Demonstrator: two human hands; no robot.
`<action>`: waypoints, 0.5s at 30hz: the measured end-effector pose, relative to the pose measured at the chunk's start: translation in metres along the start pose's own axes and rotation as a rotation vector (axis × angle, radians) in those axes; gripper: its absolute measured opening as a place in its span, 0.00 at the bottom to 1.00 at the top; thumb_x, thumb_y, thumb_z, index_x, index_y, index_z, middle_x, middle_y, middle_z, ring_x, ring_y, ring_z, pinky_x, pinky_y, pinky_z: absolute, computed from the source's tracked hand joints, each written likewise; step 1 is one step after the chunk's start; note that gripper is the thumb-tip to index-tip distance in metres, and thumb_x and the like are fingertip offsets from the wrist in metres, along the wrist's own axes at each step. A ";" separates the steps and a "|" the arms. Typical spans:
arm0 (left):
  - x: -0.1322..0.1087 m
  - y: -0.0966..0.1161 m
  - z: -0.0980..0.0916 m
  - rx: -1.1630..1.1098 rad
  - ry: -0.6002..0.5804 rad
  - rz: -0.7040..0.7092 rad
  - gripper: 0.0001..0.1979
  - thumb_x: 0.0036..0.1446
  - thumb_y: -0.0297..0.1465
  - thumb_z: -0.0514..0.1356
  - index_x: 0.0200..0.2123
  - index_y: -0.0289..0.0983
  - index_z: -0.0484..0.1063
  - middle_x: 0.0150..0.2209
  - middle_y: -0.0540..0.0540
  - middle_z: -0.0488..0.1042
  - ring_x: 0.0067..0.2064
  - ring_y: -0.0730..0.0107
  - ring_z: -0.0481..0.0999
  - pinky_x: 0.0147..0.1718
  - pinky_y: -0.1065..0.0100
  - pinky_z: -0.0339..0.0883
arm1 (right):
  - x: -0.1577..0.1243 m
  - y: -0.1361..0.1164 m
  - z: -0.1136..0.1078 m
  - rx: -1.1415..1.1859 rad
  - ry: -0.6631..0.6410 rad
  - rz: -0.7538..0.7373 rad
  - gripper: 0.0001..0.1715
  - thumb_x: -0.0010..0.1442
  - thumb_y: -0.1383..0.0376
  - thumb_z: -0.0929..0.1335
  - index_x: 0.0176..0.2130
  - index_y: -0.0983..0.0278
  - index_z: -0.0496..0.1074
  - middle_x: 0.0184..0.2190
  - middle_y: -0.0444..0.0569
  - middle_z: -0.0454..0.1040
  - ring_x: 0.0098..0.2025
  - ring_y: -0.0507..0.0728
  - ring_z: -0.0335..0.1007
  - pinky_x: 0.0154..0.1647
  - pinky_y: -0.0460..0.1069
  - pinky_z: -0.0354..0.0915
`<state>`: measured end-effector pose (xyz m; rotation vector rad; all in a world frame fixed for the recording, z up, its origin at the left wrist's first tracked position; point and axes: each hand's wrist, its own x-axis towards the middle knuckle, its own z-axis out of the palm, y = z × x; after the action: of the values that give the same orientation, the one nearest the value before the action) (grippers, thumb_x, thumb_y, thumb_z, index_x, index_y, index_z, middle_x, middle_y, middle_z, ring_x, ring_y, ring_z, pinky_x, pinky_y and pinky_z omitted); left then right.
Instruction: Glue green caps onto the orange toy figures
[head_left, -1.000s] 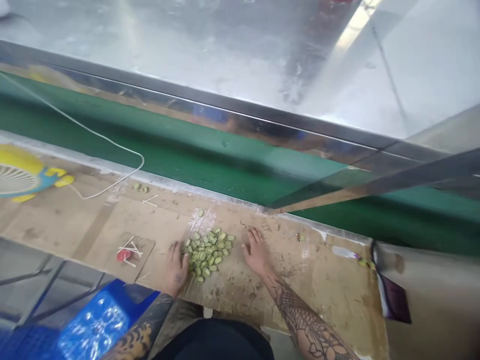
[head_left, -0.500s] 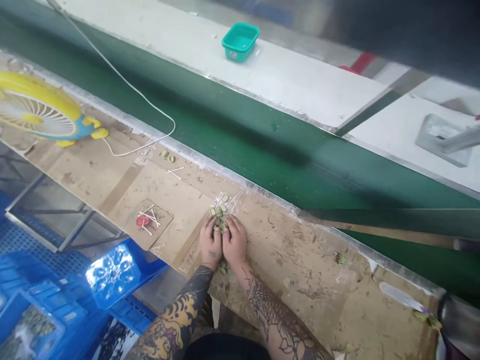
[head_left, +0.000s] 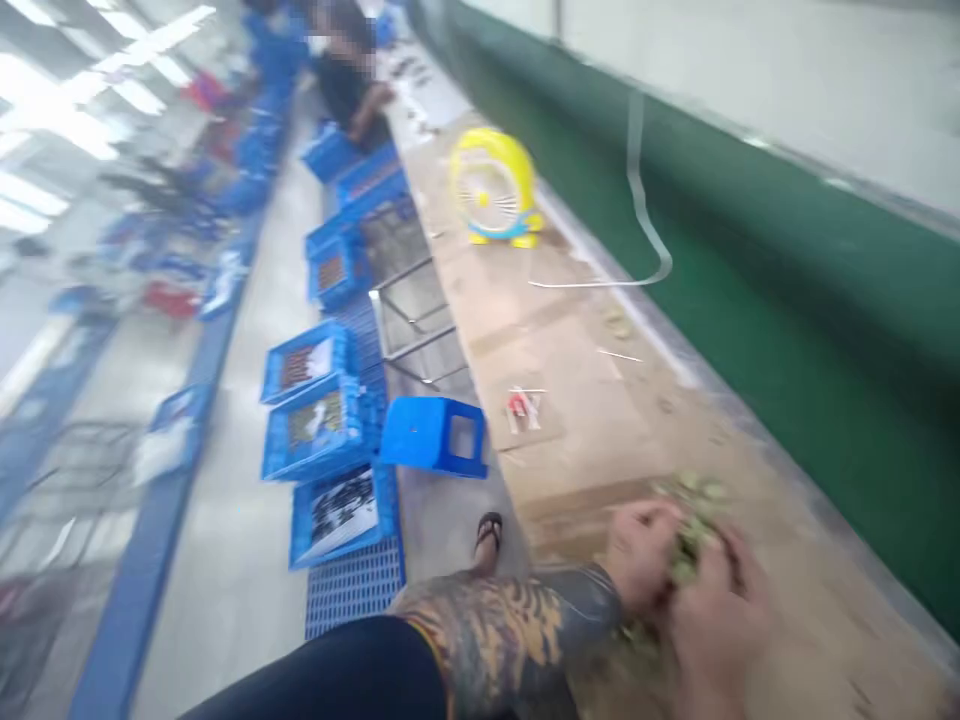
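Note:
Small green pieces [head_left: 705,492], rounded and blurred, lie in a loose pile on the cardboard-covered bench; their exact kind cannot be made out. My left hand [head_left: 643,553] is curled against the near-left side of the pile, its fingers bent round some pieces. From the right, my right hand [head_left: 720,610] closes in on the same pile with bent, motion-smeared fingers. Other green pieces [head_left: 637,638] show below, between my wrists, partly hidden by my left arm.
A yellow fan [head_left: 493,188] stands farther along the bench, its white cable [head_left: 637,200] crossing the green belt [head_left: 750,270]. A red item with white sticks [head_left: 521,405] lies on cardboard. Blue crates [head_left: 311,425] and a blue stool [head_left: 427,435] stand left. A person [head_left: 349,80] is at the far end.
My head has turned left, bringing the aisle, crates and the other person into view. Both hands stay at the green pile; their fingers have bent in more around the pieces.

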<state>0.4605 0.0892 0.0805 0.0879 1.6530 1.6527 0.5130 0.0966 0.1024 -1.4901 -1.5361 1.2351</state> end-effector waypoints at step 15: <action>0.037 0.089 -0.300 -0.429 0.393 0.085 0.12 0.60 0.39 0.67 0.36 0.34 0.83 0.39 0.41 0.83 0.43 0.59 0.81 0.48 0.60 0.72 | -0.149 -0.076 0.259 0.011 -0.294 0.126 0.29 0.61 0.51 0.70 0.54 0.67 0.79 0.54 0.59 0.81 0.55 0.67 0.77 0.55 0.58 0.73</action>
<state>0.2277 -0.1230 0.0957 -0.4082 1.5411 2.1567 0.2665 -0.0885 0.1080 -1.4662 -1.6375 1.5915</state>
